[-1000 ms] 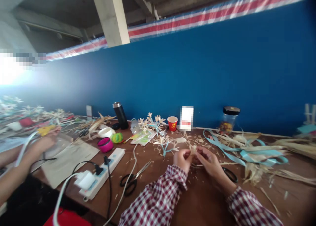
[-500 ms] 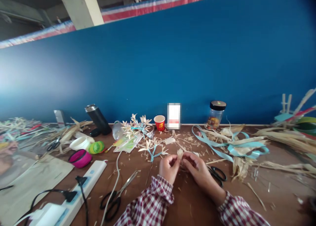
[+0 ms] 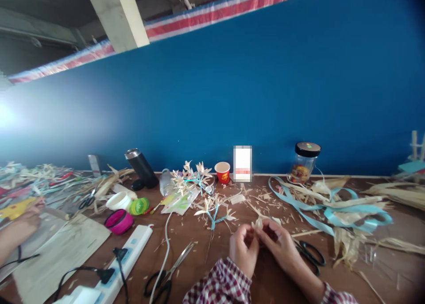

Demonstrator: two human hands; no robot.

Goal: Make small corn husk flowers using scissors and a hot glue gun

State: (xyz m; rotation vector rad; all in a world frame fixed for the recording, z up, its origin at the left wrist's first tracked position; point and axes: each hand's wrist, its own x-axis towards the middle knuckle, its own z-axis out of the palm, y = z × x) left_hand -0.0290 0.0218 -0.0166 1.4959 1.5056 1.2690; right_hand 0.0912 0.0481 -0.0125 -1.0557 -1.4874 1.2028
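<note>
A small pale piece of dried husk (image 3: 258, 223) sits between my fingertips at the centre front of the table. My left hand (image 3: 245, 246) pinches it from the left side. From the right, my right hand (image 3: 278, 241) grips the same piece with thumb and forefinger, and the two hands touch. Left of them lies a husk-flower sprig (image 3: 213, 213) with a blue-wrapped stem. Black-handled scissors (image 3: 312, 254) rest just beyond my right wrist, partly covered by it.
Another pair of scissors (image 3: 168, 275) and a power strip (image 3: 129, 262) lie at the left. A red paper cup (image 3: 222, 173), black flask (image 3: 142, 169) and lidded jar (image 3: 303, 164) stand by the blue partition. Blue ribbon (image 3: 361, 215) lies right. A co-worker's hand (image 3: 28, 222) is far left.
The view has swung a little left, so everything sits farther right and lower. My hands keep hold of the husk piece, now tilted slightly differently. The co-worker's hand shows more clearly.
</note>
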